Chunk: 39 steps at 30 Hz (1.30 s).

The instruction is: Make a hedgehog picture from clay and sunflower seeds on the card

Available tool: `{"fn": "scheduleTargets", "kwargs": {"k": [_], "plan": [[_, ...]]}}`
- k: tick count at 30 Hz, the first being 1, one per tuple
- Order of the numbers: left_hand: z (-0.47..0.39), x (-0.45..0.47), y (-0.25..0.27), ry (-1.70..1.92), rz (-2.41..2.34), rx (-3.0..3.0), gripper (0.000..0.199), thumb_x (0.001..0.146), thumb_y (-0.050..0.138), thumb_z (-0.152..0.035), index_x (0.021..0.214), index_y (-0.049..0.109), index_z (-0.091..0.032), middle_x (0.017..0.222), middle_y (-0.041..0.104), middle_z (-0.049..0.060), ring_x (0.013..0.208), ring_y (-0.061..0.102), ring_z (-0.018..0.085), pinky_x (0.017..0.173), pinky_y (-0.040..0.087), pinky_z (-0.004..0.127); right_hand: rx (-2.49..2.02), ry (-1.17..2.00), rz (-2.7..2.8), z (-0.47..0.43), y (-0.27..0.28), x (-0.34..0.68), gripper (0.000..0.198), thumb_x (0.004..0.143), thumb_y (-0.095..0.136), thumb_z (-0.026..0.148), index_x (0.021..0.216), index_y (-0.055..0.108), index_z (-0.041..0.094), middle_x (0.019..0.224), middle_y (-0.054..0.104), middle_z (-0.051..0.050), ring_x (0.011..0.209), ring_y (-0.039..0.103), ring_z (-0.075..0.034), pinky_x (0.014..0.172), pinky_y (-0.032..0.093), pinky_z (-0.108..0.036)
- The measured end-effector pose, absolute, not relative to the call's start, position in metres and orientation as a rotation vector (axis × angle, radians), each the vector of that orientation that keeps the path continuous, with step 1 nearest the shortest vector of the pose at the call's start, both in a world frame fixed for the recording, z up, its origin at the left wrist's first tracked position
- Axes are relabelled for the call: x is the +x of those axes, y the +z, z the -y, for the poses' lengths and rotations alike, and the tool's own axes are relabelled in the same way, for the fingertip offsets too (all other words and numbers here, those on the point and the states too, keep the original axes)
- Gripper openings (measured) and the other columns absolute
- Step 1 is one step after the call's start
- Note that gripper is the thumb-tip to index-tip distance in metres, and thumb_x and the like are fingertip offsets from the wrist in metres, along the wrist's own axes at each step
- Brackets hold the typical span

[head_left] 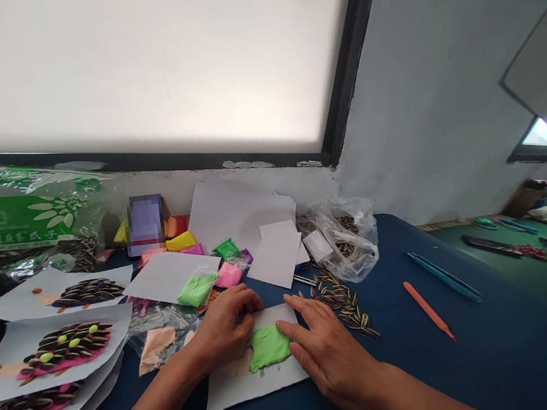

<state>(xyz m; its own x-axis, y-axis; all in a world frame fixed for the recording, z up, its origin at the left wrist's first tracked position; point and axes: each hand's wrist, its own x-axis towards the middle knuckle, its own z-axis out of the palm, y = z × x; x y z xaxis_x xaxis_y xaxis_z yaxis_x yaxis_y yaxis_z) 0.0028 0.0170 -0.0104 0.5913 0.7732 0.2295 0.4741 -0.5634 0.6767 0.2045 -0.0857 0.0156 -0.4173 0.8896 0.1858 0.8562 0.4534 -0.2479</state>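
A white sheet of paper lies in front of me with a flat patch of light green modelling clay on it. Skin-coloured clay adjoins the green on its left, and short drawn lines show below it. My left hand rests at the upper left of the sheet, its fingers curled in; whatever may be between them is hidden. From the right, my right hand reaches over the sheet, fingers stretched and apart, with fingertips on the green clay's right edge.
Sunflower seeds spill from a clear bag at the back right. An orange clay tool and blue tweezers lie on the right. Finished hedgehog pictures are stacked left. Clay packets and blank cards sit behind.
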Motion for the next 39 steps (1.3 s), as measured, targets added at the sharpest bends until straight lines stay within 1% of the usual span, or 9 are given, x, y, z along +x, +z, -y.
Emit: {"fn": "scheduleTargets", "kwargs": {"k": [7,12,16,21,29,32,34,36,39], "plan": [[-0.016,0.004,-0.008,0.715,-0.993,2.292,0.024,0.062,0.042,-0.006,0.076,0.059,-0.016,0.078,0.055,0.003,0.069,0.05,0.016,0.062,0.036,0.027,-1.533,0.121,2.454,0.086,0.021,0.198,0.039,0.098,0.041,0.026,0.134,0.056,0.016,0.148,0.04,-0.021,0.136,0.037,-0.034,0.11,0.031,-0.054],[-0.016,0.002,-0.004,0.718,-0.995,2.176,0.027,0.06,0.04,-0.006,0.076,0.059,-0.017,0.071,0.055,-0.001,0.064,0.047,0.014,0.058,0.035,0.024,-1.499,0.069,2.459,0.084,0.02,0.194,0.04,0.099,0.038,0.024,0.134,0.055,0.015,0.147,0.042,-0.019,0.136,0.038,-0.031,0.11,0.033,-0.052],[-0.014,0.002,-0.002,0.716,-0.982,2.189,0.019,0.068,0.044,-0.013,0.078,0.061,-0.017,0.074,0.055,0.0,0.065,0.048,0.014,0.058,0.036,0.025,-1.538,0.027,2.465,0.086,0.012,0.191,0.042,0.099,0.036,0.023,0.134,0.053,0.009,0.147,0.042,-0.02,0.135,0.039,-0.032,0.111,0.033,-0.051],[-0.014,0.006,-0.004,0.702,-0.991,2.274,0.01,0.074,0.048,-0.022,0.071,0.057,-0.018,0.074,0.054,0.002,0.067,0.05,0.016,0.059,0.037,0.026,-1.534,0.004,2.477,0.089,0.012,0.185,0.042,0.098,0.038,0.021,0.134,0.052,0.005,0.145,0.044,-0.023,0.135,0.04,-0.032,0.111,0.034,-0.05],[-0.015,0.002,-0.001,0.657,-0.98,2.146,0.021,0.081,0.051,-0.037,0.076,0.058,-0.018,0.07,0.056,0.0,0.065,0.049,0.016,0.056,0.036,0.025,-1.478,0.167,2.298,0.071,0.017,0.196,0.044,0.094,0.043,0.019,0.137,0.05,0.01,0.136,0.055,-0.018,0.128,0.049,-0.026,0.108,0.038,-0.046],[-0.015,0.0,0.005,0.613,-0.935,2.084,0.028,0.084,0.052,-0.042,0.082,0.063,-0.017,0.073,0.059,0.001,0.067,0.051,0.016,0.056,0.036,0.025,-1.447,0.409,2.157,0.067,0.024,0.2,0.039,0.09,0.051,0.018,0.128,0.058,0.012,0.124,0.064,-0.015,0.115,0.058,-0.026,0.099,0.046,-0.041],[-0.016,-0.001,0.007,0.589,-0.899,2.047,0.03,0.084,0.054,-0.044,0.082,0.064,-0.016,0.075,0.06,0.001,0.069,0.052,0.016,0.058,0.038,0.025,-1.439,0.583,2.07,0.066,0.029,0.201,0.025,0.088,0.053,0.017,0.108,0.069,0.014,0.104,0.071,-0.01,0.094,0.066,-0.023,0.083,0.052,-0.034],[-0.018,-0.003,0.01,0.585,-0.858,1.985,0.032,0.083,0.056,-0.047,0.084,0.065,-0.017,0.076,0.062,0.001,0.07,0.053,0.015,0.06,0.04,0.025,-1.425,0.678,2.02,0.065,0.032,0.201,0.019,0.088,0.052,0.015,0.089,0.07,0.015,0.084,0.071,-0.005,0.075,0.065,-0.018,0.067,0.051,-0.027],[-0.021,-0.009,0.015,0.554,-0.803,1.866,0.039,0.084,0.054,-0.055,0.09,0.066,-0.018,0.08,0.065,0.002,0.074,0.056,0.016,0.065,0.044,0.026,-1.413,0.675,1.974,0.065,0.032,0.201,0.019,0.09,0.049,0.015,0.084,0.068,0.015,0.076,0.068,-0.002,0.069,0.061,-0.015,0.061,0.047,-0.024]]}}
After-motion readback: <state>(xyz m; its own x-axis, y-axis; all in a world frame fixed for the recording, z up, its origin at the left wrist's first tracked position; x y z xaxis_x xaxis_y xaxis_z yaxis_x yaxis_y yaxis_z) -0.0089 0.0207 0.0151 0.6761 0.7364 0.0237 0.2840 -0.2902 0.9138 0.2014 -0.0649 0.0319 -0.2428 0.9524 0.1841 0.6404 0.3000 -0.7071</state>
